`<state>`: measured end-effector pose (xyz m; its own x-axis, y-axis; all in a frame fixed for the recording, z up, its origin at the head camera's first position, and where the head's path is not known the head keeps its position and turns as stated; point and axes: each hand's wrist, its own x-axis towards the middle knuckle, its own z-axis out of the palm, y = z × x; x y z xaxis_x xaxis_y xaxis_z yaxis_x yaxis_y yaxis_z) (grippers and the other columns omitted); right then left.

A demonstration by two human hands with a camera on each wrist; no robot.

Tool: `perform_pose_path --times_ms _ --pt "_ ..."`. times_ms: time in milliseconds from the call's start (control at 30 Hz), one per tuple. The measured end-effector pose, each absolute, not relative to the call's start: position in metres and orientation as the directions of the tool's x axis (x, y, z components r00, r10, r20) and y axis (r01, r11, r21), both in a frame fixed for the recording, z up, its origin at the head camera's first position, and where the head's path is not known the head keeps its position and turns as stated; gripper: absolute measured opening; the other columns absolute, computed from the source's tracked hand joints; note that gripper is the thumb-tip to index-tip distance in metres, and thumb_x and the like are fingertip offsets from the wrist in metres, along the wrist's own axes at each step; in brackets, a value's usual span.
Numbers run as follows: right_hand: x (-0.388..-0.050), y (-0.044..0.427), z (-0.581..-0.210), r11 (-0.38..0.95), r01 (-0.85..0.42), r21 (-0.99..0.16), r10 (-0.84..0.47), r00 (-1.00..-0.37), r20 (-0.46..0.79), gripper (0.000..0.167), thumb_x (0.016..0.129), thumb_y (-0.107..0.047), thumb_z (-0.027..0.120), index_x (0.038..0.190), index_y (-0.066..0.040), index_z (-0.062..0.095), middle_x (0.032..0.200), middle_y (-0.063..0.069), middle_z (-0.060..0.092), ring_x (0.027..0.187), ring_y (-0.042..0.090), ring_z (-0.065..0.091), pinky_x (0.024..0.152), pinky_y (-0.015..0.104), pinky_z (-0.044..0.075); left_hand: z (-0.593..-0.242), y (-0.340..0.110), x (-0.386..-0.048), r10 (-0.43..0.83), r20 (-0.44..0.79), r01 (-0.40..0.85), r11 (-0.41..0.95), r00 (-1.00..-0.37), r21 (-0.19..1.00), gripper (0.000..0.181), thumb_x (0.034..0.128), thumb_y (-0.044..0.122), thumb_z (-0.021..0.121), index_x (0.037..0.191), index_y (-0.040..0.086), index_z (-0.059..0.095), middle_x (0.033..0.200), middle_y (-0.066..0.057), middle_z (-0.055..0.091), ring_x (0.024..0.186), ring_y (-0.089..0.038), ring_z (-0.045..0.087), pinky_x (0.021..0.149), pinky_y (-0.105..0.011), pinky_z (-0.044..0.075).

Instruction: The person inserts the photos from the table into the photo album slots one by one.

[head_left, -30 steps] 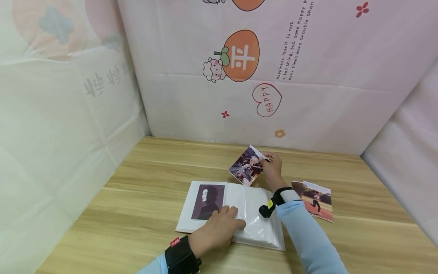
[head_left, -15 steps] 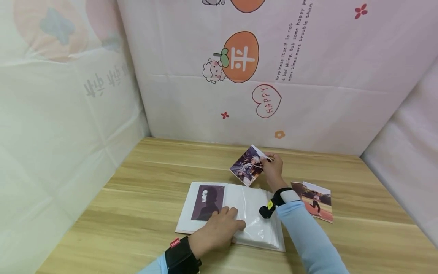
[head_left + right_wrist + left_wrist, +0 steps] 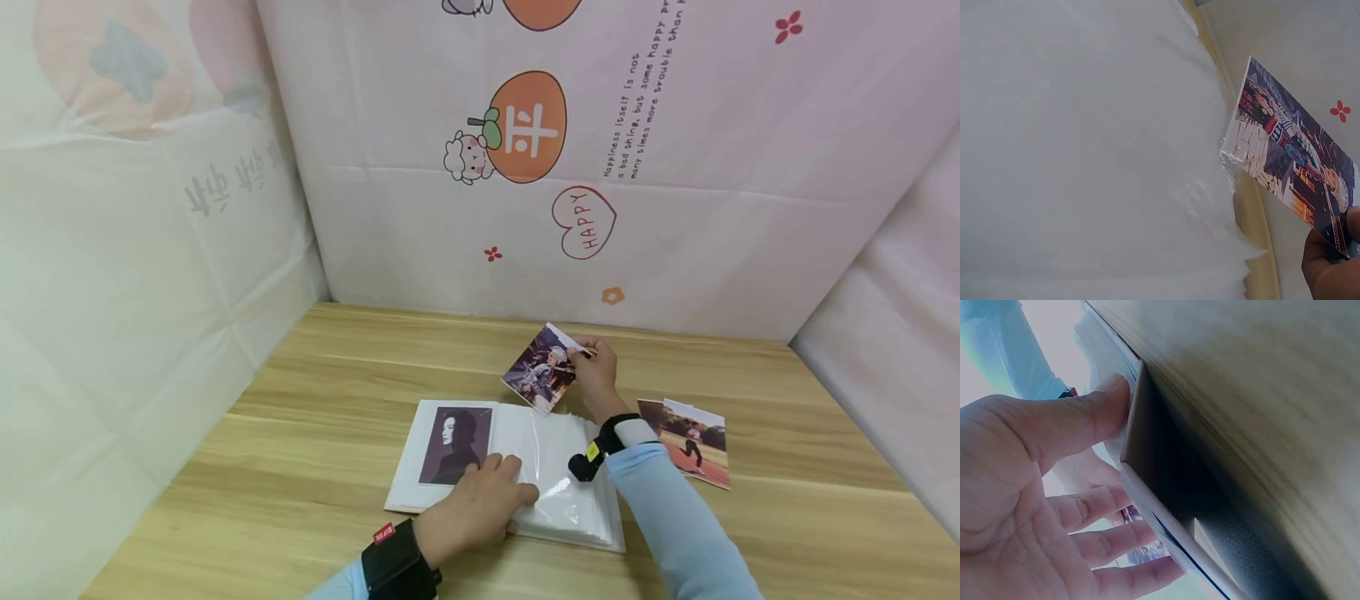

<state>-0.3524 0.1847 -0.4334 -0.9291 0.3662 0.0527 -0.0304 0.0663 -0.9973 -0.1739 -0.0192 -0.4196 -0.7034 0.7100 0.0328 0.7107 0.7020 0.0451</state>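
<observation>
An open photo album (image 3: 570,508) lies on the table, a dark purple portrait photo (image 3: 455,446) on its left page. The right page is a clear plastic sleeve (image 3: 1104,156) without a picture. My left hand (image 3: 480,504) rests across the album's middle, fingers fairly straight; in the left wrist view its thumb (image 3: 1088,419) touches the page edges. My right hand (image 3: 597,371) pinches a photo (image 3: 540,367) of a person in ornate dress by its right corner, above the album's top edge. In the right wrist view the photo's lower corner meets the sleeve's rim; whether it is inside is unclear.
Several loose photos overlap right of the album, a runner photo (image 3: 697,442) on top, partly behind my right forearm. White printed cloth (image 3: 420,242) stands along the back and sides of the wooden table (image 3: 300,442).
My right hand and the pinched photo shift very slightly, and the photo's lower corner dips a little toward the album's top edge. My left hand stays in place.
</observation>
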Motion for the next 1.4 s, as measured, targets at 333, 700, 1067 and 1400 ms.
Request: perform_pose_path --times_ms 333,700,1067,1400 --pt "-0.354 0.192 -0.436 0.188 -0.01 -0.982 0.331 -0.941 0.073 0.023 0.091 -0.003 0.054 0.114 0.0 0.054 0.103 0.013 0.054 0.083 0.019 0.051 0.062 0.024 0.044 -0.421 -0.019 -0.173 0.708 0.036 0.709 0.704 -0.705 0.038 0.036 0.0756 0.029 0.074 0.11 0.03 0.064 0.104 -0.002 0.048 0.089 -0.016 0.043 0.064 -0.029 0.038" --pt "-0.353 0.193 -0.433 0.221 0.023 -0.975 0.265 -0.964 0.038 0.025 0.094 -0.006 0.052 0.118 -0.003 0.055 0.113 0.015 0.052 0.094 0.025 0.051 0.073 0.033 0.045 -0.421 -0.018 -0.174 0.706 0.034 0.707 0.707 -0.708 0.035 0.036 0.0756 0.03 0.074 0.111 0.03 0.064 0.104 -0.001 0.048 0.089 -0.016 0.044 0.064 -0.029 0.038" --pt "-0.351 0.19 -0.425 0.238 0.046 -0.97 0.22 -0.976 0.008 0.024 0.095 -0.008 0.05 0.118 -0.004 0.054 0.113 0.015 0.052 0.095 0.026 0.051 0.076 0.035 0.044 -0.421 -0.019 -0.174 0.711 0.027 0.711 0.701 -0.703 0.052 0.035 0.0763 0.028 0.073 0.11 0.029 0.063 0.105 0.0 0.049 0.089 -0.015 0.044 0.064 -0.028 0.039" --pt "-0.351 0.19 -0.426 0.24 0.031 -0.97 0.181 -0.983 0.013 0.02 0.094 -0.005 0.051 0.114 -0.002 0.055 0.113 0.016 0.053 0.093 0.026 0.051 0.072 0.033 0.045 -0.42 -0.019 -0.173 0.711 0.026 0.711 0.702 -0.703 0.047 0.036 0.0758 0.027 0.073 0.11 0.029 0.063 0.108 -0.001 0.05 0.09 -0.016 0.044 0.065 -0.03 0.04"
